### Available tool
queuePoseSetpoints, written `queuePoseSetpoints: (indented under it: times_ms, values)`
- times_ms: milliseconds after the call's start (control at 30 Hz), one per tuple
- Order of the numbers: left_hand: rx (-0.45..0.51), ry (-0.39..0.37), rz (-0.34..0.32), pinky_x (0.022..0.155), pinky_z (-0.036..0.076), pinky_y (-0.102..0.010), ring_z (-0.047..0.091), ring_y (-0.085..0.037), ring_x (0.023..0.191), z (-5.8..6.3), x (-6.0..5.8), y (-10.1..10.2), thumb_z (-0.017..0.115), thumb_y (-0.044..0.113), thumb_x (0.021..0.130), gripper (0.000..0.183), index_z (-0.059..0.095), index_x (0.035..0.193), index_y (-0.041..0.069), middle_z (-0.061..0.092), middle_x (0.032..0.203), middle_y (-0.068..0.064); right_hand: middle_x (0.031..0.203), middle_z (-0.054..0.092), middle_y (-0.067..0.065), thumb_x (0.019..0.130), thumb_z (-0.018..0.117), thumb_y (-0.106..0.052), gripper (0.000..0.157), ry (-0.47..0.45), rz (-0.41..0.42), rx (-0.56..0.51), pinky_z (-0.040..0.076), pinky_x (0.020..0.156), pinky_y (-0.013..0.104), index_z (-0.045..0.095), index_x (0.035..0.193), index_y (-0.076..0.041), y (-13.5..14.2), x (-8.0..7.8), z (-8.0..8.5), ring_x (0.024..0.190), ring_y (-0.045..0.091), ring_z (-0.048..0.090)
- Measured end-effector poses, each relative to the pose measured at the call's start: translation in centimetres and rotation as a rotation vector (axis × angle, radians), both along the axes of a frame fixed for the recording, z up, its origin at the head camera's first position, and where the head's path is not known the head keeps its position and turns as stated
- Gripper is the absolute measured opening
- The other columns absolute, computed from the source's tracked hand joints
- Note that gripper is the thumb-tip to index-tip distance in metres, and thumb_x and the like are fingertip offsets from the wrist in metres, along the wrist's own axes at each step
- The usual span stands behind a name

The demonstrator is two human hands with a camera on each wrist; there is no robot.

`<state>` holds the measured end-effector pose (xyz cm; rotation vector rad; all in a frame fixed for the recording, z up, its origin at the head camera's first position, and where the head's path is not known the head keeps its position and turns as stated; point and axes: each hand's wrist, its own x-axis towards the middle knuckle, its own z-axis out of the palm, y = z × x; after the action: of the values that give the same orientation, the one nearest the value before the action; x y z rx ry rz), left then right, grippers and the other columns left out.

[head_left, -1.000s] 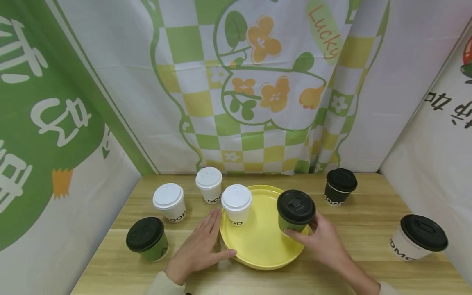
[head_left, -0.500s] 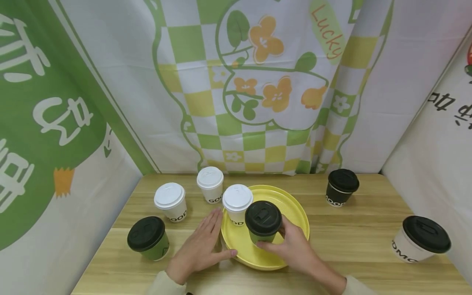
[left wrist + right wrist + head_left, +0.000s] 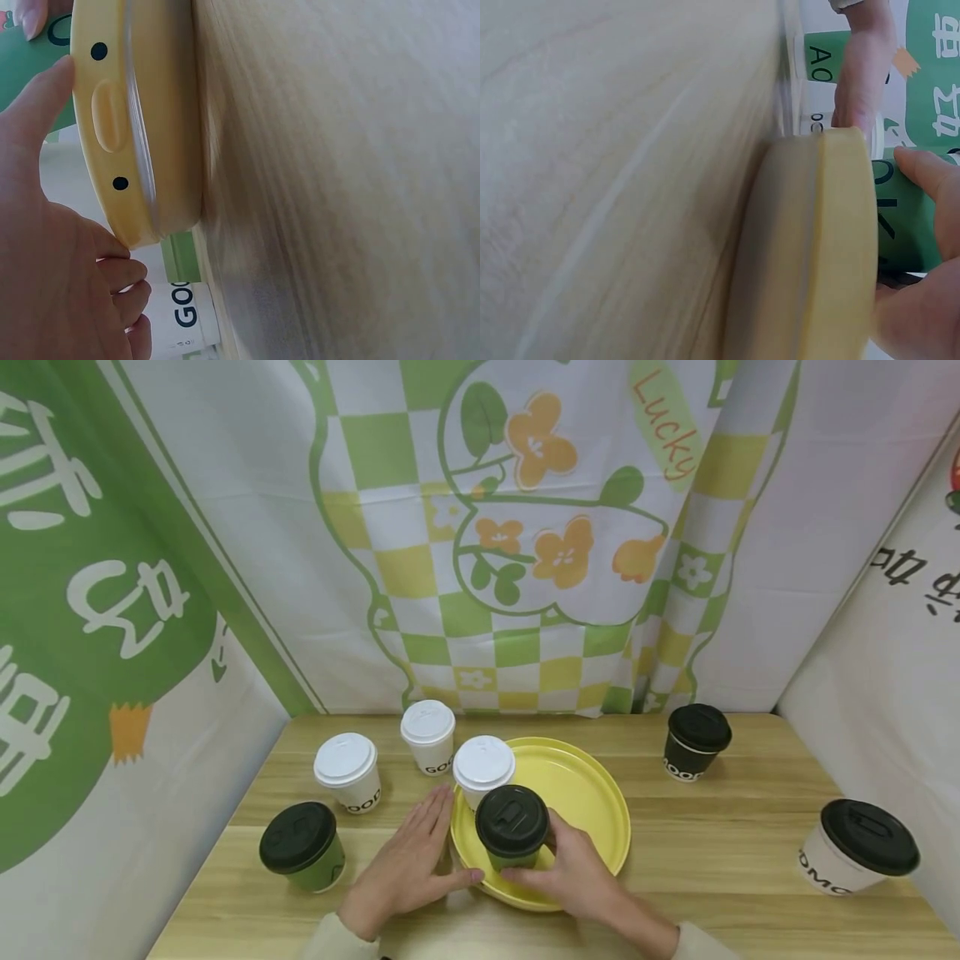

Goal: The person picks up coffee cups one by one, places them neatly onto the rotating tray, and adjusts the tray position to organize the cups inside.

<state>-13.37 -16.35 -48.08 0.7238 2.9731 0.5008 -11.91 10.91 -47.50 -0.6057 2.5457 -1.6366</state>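
A round yellow tray sits on the wooden table. My right hand grips a green paper cup with a black lid over the tray's near left part. Just behind that cup, a white lidded cup stands on the tray, partly hidden by it. With fairly straight fingers, my left hand touches the tray's left rim, its thumb near the front edge. In the left wrist view the left hand lies along the yellow tray wall. The right wrist view has the green cup between thumb and fingers.
Left of the tray stand two white cups and another green cup with a black lid. To the right are a black cup and a white cup with a black lid. A patterned curtain hangs behind the table.
My right hand has carried the green cup leftward and toward me, from the tray's right side to in front of the white cup. The left hand has stayed at the tray's rim.
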Motion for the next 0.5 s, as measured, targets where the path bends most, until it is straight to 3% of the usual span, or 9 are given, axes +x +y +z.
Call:
queuePoseSetpoints:
  times_ms: [200, 500]
  values:
    - [0.009, -0.012, 0.004, 0.135, 0.023, -0.052, 0.019, -0.036, 0.165, -0.11, -0.09, -0.02, 0.056, 0.079, 0.093, 0.117, 0.017, 0.167, -0.002, 0.018, 0.176, -0.023, 0.142, 0.068, -0.001, 0.080, 0.094, -0.033, 0.076, -0.015, 0.024, 0.015, 0.054, 0.115, 0.047, 0.057, 0.144, -0.016, -0.32, 0.03, -0.47, 0.137, 0.024, 0.062]
    - [0.001, -0.011, -0.002, 0.134, 0.024, -0.052, 0.020, -0.038, 0.164, -0.10, -0.23, 0.08, 0.057, 0.078, 0.093, 0.118, 0.016, 0.167, -0.003, 0.018, 0.175, -0.024, 0.145, 0.066, 0.002, 0.081, 0.094, -0.026, 0.077, 0.012, 0.063, 0.009, 0.053, 0.115, 0.050, 0.055, 0.146, -0.015, -0.55, 0.00, -0.52, 0.138, 0.028, 0.061]
